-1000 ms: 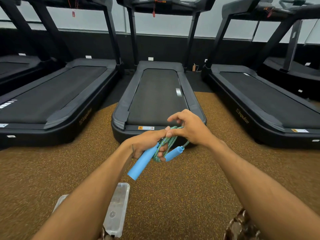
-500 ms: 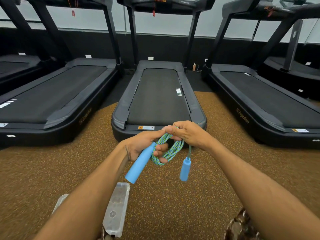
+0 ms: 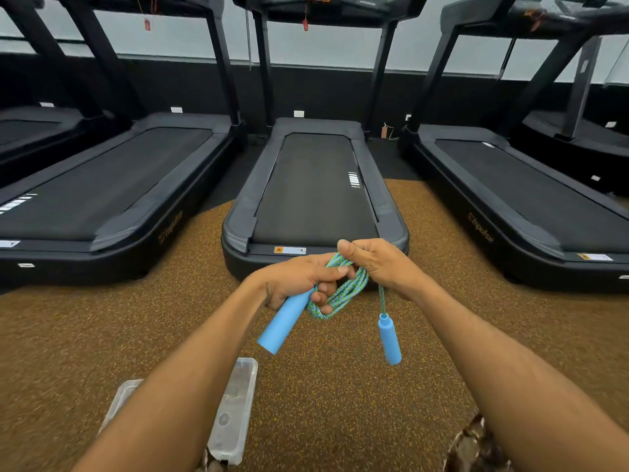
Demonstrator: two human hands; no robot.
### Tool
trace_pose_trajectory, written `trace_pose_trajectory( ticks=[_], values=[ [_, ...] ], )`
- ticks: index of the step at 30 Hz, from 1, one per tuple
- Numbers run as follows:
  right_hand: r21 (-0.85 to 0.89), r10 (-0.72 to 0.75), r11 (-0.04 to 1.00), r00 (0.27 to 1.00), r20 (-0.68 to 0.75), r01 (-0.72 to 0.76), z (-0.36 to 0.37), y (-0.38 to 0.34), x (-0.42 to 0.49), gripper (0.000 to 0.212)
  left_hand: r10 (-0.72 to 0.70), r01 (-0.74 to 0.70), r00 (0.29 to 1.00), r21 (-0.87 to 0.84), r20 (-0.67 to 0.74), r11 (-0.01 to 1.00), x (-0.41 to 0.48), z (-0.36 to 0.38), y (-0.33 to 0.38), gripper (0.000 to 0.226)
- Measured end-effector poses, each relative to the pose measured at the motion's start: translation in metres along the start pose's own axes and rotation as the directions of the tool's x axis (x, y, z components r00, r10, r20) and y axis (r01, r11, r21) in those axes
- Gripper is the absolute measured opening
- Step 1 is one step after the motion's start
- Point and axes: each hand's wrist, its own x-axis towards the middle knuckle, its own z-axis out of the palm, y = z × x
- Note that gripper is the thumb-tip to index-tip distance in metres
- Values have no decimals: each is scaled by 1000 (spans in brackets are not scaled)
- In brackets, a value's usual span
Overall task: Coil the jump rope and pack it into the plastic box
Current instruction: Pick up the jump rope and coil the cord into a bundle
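A green-and-blue braided jump rope (image 3: 343, 294) is bunched in loops between my two hands, held over the floor. My left hand (image 3: 296, 279) grips the loops together with one blue foam handle (image 3: 284, 323), which points down and left. My right hand (image 3: 381, 264) is closed on the top of the loops. The second blue handle (image 3: 388, 340) dangles on a short length of rope below my right hand. A clear plastic box (image 3: 235, 413) lies on the floor under my left forearm, partly hidden by it.
Three black treadmills stand ahead, the middle treadmill (image 3: 316, 195) directly beyond my hands. The floor is brown speckled rubber (image 3: 340, 403). A patterned piece of clothing (image 3: 473, 447) shows at the bottom right.
The second handle has swung out from beside my left hand and now hangs straight down. My right hand has closed over the top of the loops.
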Motion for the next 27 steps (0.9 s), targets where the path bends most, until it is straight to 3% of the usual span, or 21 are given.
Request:
trace_pose_trajectory(
  ticks=[4,8,17,24,27],
  values=[
    [27,0,1000,1000,-23,1,-4,-9,-4,71,26,-21,998,-90,53,996,0,-3,-1,26],
    [102,-6,995,999,-40,10,-7,-8,-2,91,65,-54,997,-219,43,974,3,1,-1,31],
    [452,-18,892,999,43,-3,-1,-7,-6,47,149,-152,988,-314,-36,937,5,8,-4,18],
    [599,19,796,993,118,-87,-7,0,-11,32,172,-169,985,-454,-34,875,4,-6,-11,17],
    [601,72,781,981,181,-168,-10,7,-14,37,173,-166,984,-507,-33,846,4,-11,-13,18]
  ],
)
